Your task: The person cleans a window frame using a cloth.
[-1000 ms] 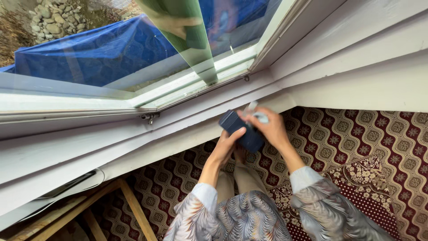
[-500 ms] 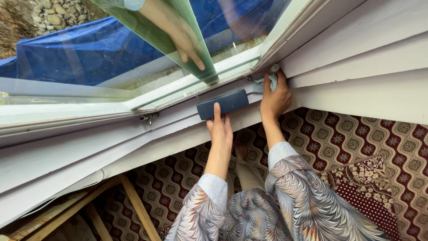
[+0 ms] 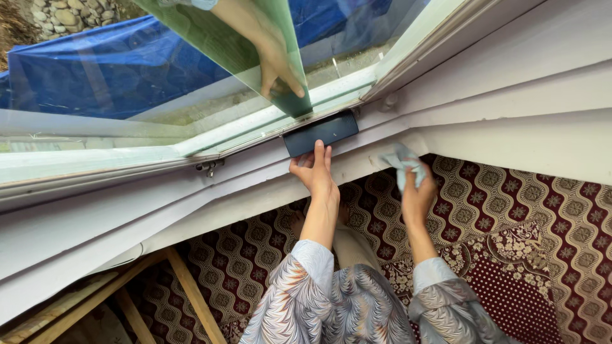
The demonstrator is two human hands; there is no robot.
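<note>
Left hand (image 3: 313,172): fingers pressed flat, together, against the dark blue rectangular block (image 3: 320,133) at frame centre on the white window sill (image 3: 191,191).
Right hand (image 3: 415,194): fingers clamped on a crumpled pale blue cloth (image 3: 401,160), held off the sill.
Progress: judged midway; wiping paused.

Open carpet (image 3: 510,210) lies near and right; the white sill (image 3: 191,204) and glass pane (image 3: 159,70) block the far side.

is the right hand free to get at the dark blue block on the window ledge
Probably not freely: the right hand is clutching a pale cloth, and the left hand already presses the dark blue block from below.
</note>
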